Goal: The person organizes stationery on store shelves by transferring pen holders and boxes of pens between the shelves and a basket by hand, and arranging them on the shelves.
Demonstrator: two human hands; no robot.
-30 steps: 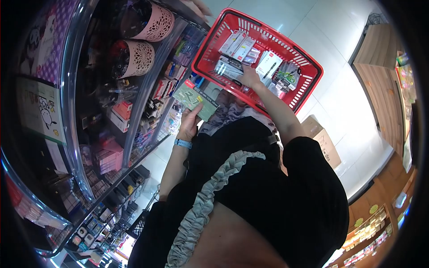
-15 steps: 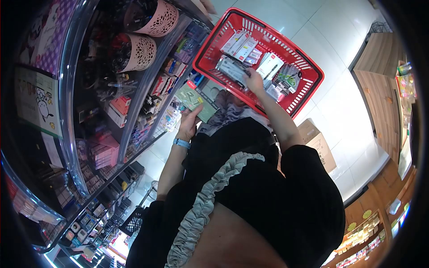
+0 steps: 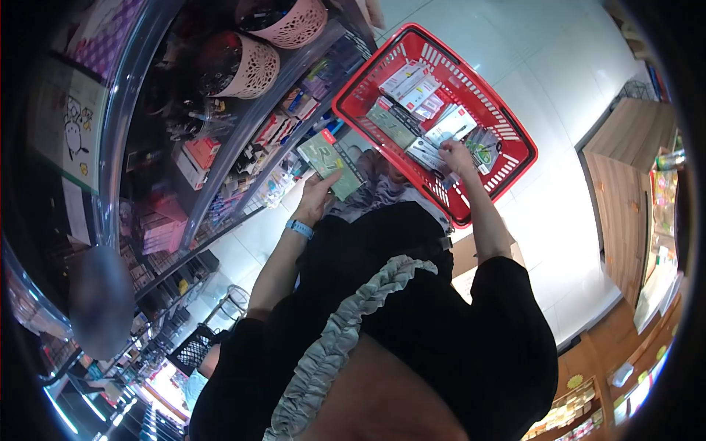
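My left hand [image 3: 318, 195] grips a flat green package [image 3: 331, 163] with a red corner and a dark printed edge, held in front of my legs beside the shelves. Inside the red shopping basket [image 3: 504, 114], my right hand [image 3: 457, 158] has its fingers closed on the end of a flat white-and-dark package [image 3: 426, 154]. Close by lies a green package [image 3: 393, 121] much like the one in my left hand. White boxes [image 3: 406, 79] fill the far left of the basket, and another white box [image 3: 451, 123] lies just beyond my right hand.
Shelves of stationery [image 3: 290, 110] line the left side, with pink perforated baskets [image 3: 254, 70] on an upper level. Wooden cabinets [image 3: 625, 176] stand to the right across the tiled floor [image 3: 544, 73]. At lower left, a blurred dark shape [image 3: 101, 301] is near the shelving.
My right hand has moved right and nearer to me within the basket, uncovering the green package there. The left hand still holds its package. The view has shifted slightly.
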